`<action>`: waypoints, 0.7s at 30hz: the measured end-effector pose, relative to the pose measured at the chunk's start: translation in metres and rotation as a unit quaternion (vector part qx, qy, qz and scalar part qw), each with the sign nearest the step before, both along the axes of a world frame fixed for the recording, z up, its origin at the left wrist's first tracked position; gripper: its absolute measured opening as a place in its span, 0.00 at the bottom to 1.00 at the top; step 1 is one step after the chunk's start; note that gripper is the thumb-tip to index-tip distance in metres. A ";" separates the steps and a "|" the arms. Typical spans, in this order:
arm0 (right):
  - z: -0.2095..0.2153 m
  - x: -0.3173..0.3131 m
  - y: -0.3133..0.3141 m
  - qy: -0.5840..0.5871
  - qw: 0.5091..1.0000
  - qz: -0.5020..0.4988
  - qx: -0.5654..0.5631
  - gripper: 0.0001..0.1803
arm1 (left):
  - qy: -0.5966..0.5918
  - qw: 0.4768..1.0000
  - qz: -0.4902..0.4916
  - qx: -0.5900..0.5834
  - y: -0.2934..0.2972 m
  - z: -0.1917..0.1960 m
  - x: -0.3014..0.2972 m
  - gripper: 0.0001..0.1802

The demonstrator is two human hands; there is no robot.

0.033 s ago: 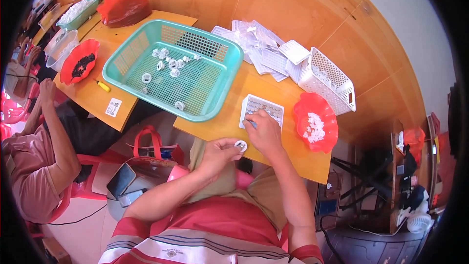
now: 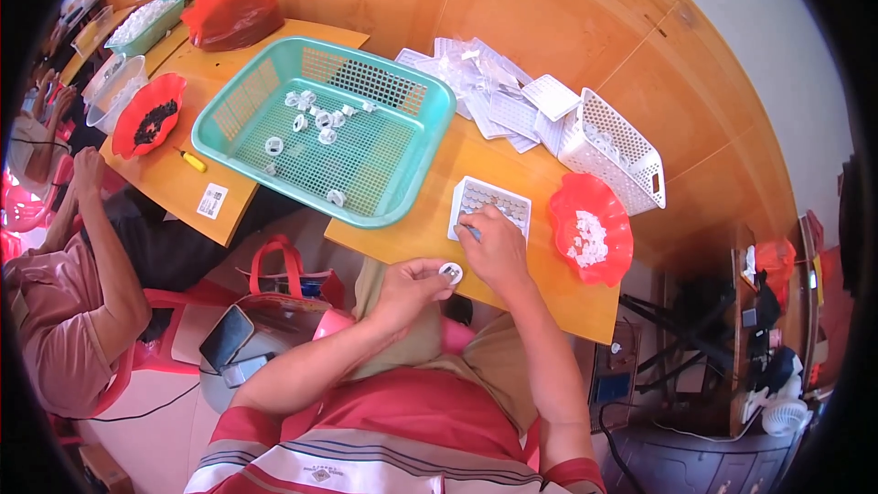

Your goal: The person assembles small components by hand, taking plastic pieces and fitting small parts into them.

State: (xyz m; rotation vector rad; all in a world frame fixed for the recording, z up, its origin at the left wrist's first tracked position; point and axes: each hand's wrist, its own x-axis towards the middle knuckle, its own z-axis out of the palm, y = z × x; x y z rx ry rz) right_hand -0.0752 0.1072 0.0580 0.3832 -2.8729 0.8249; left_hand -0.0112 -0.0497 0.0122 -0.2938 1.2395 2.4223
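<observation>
My left hand (image 2: pixel 409 293) pinches a small round white plastic part (image 2: pixel 450 273) with dark openings, just off the table's front edge. Over the near part of a white tray (image 2: pixel 521 192) is my right hand (image 2: pixel 494 242). Its fingers are closed on a small bluish thing (image 2: pixel 475 232), mostly hidden, whose kind I cannot make out. Rows of small round greyish pieces (image 2: pixel 494 194) fill the tray. To the left, a green plastic basket (image 2: pixel 366 216) holds several white round parts (image 2: pixel 326 135) like the one in my left hand.
Right of the tray stands a red scalloped dish (image 2: pixel 567 201) of small white pieces. Behind are a white perforated basket (image 2: pixel 631 142) and stacked white trays (image 2: pixel 512 114). A yellow-handled tool (image 2: pixel 193 161) and a red dish (image 2: pixel 174 87) of dark pieces lie left, near a seated person (image 2: pixel 82 302).
</observation>
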 end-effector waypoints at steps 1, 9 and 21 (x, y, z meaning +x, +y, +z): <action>-0.001 0.000 0.000 0.000 1.000 0.001 0.000 0.11 | -0.004 1.000 0.001 -0.006 0.000 0.001 0.000 0.13; -0.009 0.008 0.008 0.071 0.994 0.009 -0.077 0.08 | -0.005 1.000 -0.003 -0.006 0.002 -0.002 0.000 0.13; -0.028 0.058 0.029 -0.147 0.918 -0.050 -0.365 0.10 | 0.013 1.000 -0.005 -0.001 0.003 -0.006 -0.001 0.13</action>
